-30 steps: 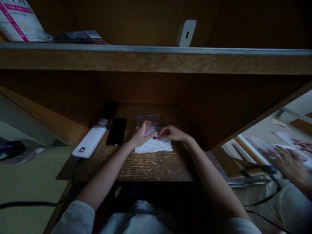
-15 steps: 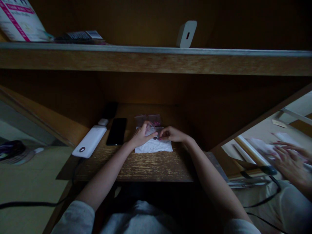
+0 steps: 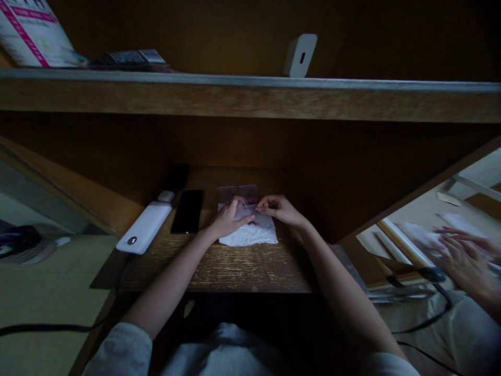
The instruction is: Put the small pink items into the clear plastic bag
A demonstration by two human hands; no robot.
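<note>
A white cloth or tissue (image 3: 250, 238) lies crumpled on the wooden desk under both hands. My left hand (image 3: 229, 218) is curled over its left part, thumb stretched toward the middle, gripping what looks like a small clear plastic bag (image 3: 243, 210). A tiny dark and pink item (image 3: 252, 223) shows just by the left thumb. My right hand (image 3: 282, 209) is closed in a pinch a little above the cloth, right of the bag; what sits in its fingertips is too small to make out. Behind the hands lies a flat clear zip bag (image 3: 237, 192) with small pink beads (image 3: 252, 199).
Left on the desk are a black phone (image 3: 187, 211) and a white power bank (image 3: 144, 228) with a cable. A shelf edge (image 3: 250, 99) crosses above, bearing a white charger (image 3: 300, 56). At right, another person's hands (image 3: 465, 261) work over a separate surface.
My right hand has risen slightly and moved away from the left thumb, still pinched. My left hand has stayed nearly in place. The cloth has shifted a little.
</note>
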